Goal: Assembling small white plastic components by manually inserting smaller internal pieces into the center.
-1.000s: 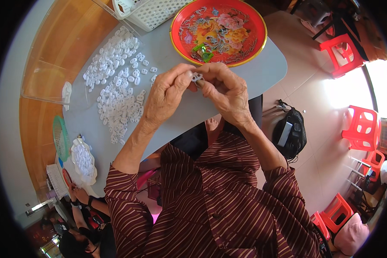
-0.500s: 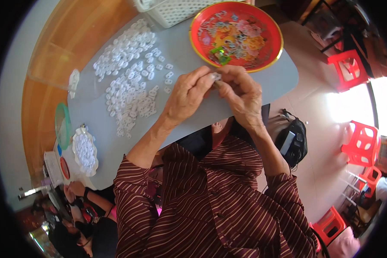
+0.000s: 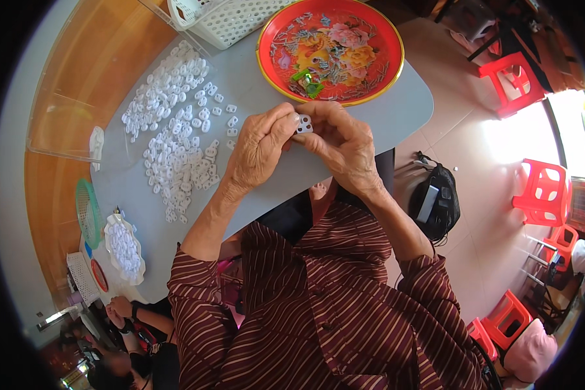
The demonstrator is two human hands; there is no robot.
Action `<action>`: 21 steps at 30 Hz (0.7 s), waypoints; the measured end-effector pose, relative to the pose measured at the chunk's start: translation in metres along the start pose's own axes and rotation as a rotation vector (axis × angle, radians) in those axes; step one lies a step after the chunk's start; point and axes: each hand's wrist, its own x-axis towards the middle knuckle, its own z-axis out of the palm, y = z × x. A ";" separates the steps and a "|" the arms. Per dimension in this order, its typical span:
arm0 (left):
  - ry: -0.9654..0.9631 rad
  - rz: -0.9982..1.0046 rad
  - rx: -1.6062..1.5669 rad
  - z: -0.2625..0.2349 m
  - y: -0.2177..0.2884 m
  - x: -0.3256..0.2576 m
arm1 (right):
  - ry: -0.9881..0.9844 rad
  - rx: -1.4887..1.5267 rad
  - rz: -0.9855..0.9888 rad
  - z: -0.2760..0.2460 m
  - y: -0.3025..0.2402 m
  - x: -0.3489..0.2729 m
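Observation:
Between my two hands is a small white plastic piece with dark holes, held just beyond the near edge of the red tray. My left hand is closed, its fingertips pinching the left end. The thumb and forefinger of my right hand grip the other end. Small metal pieces lie scattered over the tray's flowered bottom, along with a green packet. To the left, many similar white plastic pieces lie in loose heaps on the grey table.
A white perforated basket stands behind the tray. At the left edge are a scalloped plate of white pieces and a green sieve. Another person's hands show at lower left. A black bag and red stools are on the right.
The view has shifted, so the tray sits farther left. My hands have turned the white piece, and its face with dark holes now shows between my fingers.

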 end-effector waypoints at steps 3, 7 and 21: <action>-0.041 0.012 0.017 -0.005 0.000 0.002 | 0.004 0.018 0.002 0.000 -0.002 0.000; -0.054 0.006 0.025 -0.004 0.003 0.003 | 0.001 -0.065 -0.043 -0.001 -0.004 0.000; 0.092 0.056 -0.073 0.016 -0.014 -0.009 | -0.063 -0.234 -0.063 -0.001 -0.001 -0.006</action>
